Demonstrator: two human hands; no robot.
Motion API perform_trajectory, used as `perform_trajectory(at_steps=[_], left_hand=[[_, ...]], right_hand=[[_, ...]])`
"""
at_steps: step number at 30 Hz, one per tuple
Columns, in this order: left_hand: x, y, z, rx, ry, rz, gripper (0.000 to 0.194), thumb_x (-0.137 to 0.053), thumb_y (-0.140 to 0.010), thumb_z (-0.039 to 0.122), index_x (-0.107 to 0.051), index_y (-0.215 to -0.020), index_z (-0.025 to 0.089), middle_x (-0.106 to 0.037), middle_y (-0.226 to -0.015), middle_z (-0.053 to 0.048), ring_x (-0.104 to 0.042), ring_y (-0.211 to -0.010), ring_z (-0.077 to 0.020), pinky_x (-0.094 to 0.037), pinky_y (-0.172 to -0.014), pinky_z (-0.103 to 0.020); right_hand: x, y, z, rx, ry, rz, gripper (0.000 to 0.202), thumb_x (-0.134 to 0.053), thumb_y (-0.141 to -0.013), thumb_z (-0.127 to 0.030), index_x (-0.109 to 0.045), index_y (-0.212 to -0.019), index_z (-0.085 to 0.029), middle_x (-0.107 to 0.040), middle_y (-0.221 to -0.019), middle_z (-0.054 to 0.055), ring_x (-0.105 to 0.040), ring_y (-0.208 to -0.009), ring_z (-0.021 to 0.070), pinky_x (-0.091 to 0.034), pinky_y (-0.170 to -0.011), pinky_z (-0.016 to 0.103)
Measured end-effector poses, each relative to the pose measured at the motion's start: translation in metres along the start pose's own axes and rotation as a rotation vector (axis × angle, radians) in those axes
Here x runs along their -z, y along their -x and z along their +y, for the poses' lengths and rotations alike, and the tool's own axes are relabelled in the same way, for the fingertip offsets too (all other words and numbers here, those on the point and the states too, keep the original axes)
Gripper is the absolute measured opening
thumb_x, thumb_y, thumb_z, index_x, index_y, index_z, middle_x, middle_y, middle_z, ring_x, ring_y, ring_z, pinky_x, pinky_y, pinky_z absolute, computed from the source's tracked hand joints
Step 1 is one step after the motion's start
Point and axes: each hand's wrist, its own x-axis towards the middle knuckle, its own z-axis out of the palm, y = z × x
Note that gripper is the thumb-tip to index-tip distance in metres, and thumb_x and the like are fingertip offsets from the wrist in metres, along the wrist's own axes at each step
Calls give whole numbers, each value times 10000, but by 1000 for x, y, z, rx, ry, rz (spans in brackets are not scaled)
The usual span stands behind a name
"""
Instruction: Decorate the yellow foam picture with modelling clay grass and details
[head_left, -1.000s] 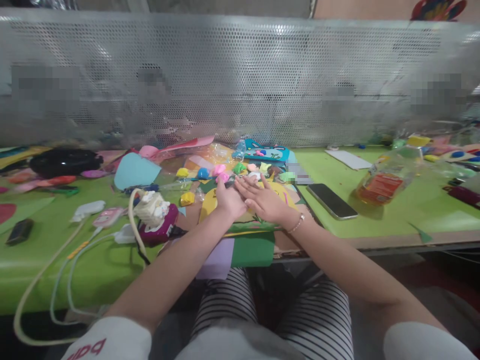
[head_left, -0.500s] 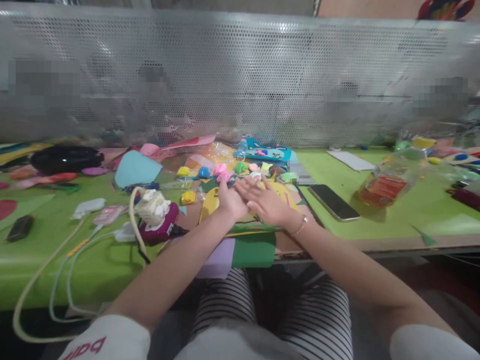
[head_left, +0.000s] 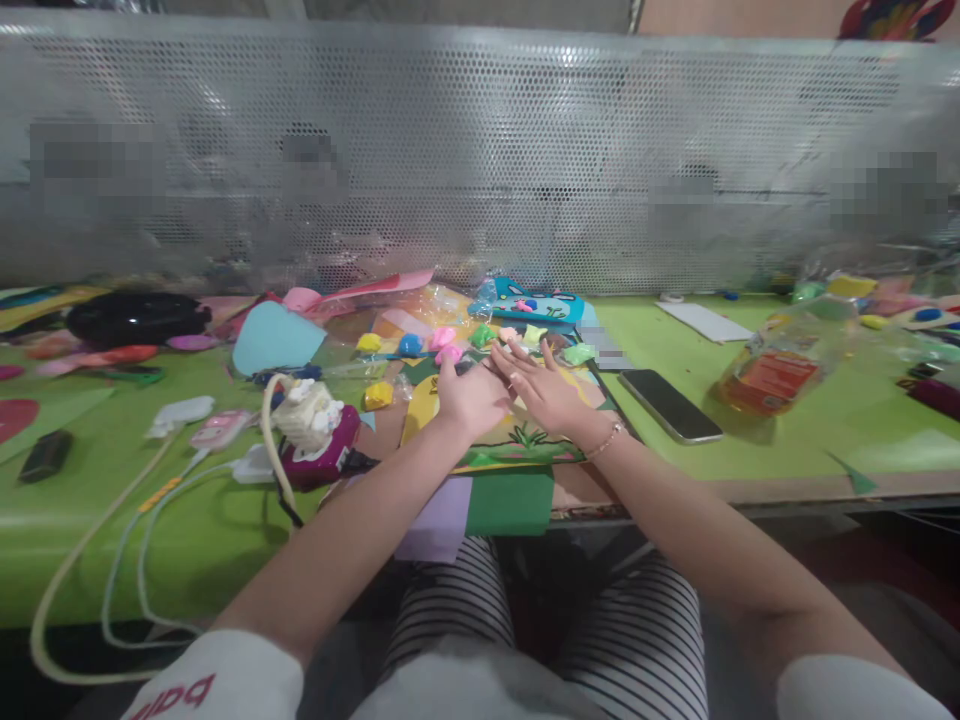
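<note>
Over a decorated picture sheet [head_left: 551, 447] with yellow and green shapes, both my hands meet palm to palm. My left hand [head_left: 471, 402] lies underneath, its thumb raised and its fingers stretched, partly covered. On top of it rests my right hand [head_left: 551, 395], fingers straight and a little spread, a bracelet at the wrist. Whatever may lie between the palms is hidden. Just beyond the fingertips sit small lumps that look like modelling clay: pink [head_left: 444, 338], blue [head_left: 410, 345], green [head_left: 482, 335], yellow [head_left: 369, 343] and pale green [head_left: 578, 354].
To the right lie a phone [head_left: 670, 405] and a tilted bottle [head_left: 772, 370] of orange liquid. On the left are a purple power adapter [head_left: 319, 455] with a white plug, and several cables [head_left: 112, 590]. A perforated metal screen [head_left: 480, 160] stands behind the green table [head_left: 810, 440].
My right hand has shifted slightly right and back over the left palm, its fingers more spread. More of the picture's lower part shows below the hands.
</note>
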Motion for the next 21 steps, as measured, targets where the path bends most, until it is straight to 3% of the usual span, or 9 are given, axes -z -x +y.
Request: perform_trajectory(at_steps=[6, 8, 12, 16, 21], left_hand=[[0, -2, -2, -23, 16, -18, 775, -199, -845, 721, -581, -1196, 146, -614, -1226, -154, -543, -1192, -290, -474, -928, -381], [1, -1, -2, -13, 2, -4, 794, -190, -848, 719, -557, -1236, 132, -591, -1267, -166, -524, -1219, -310, -453, -961, -420], [4, 0, -1, -26, -32, 51, 859, -181, -850, 713, -476, -1320, 57, -527, -1343, -214, -463, -1287, -330, -386, -1041, -450], [4, 0, -1, -16, -50, 35, 853, -196, -851, 710, -476, -1330, 61, -527, -1351, -209, -452, -1301, -332, -354, -1071, -462], [5, -1, 0, -31, -54, 39, 837, -220, -854, 692, -462, -1339, 54, -520, -1355, -223, -445, -1310, -323, -343, -1083, -454]], right_hand=[[-2, 0, 9, -60, -101, 50, 556, -84, -999, -428, -247, -1497, -245, -332, -1523, 30, -206, -1442, 242, -34, -1164, 609], [-2, 1, 0, 0, -89, 35, 565, -77, -996, -437, -224, -1503, -236, -318, -1530, 36, -199, -1445, 237, -8, -1163, 603], [-2, 4, -20, 273, -43, -55, 597, -90, -990, -463, -167, -1515, -188, -288, -1541, 67, -204, -1445, 213, 46, -1172, 544], [-3, 5, -19, 194, 31, -3, 587, -99, -994, -441, -160, -1515, -176, -271, -1546, 84, -212, -1443, 206, 33, -1173, 529], [-6, 6, -15, 272, 51, -30, 601, -105, -993, -453, -104, -1521, -165, -246, -1555, 91, -205, -1445, 198, 4, -1177, 515]])
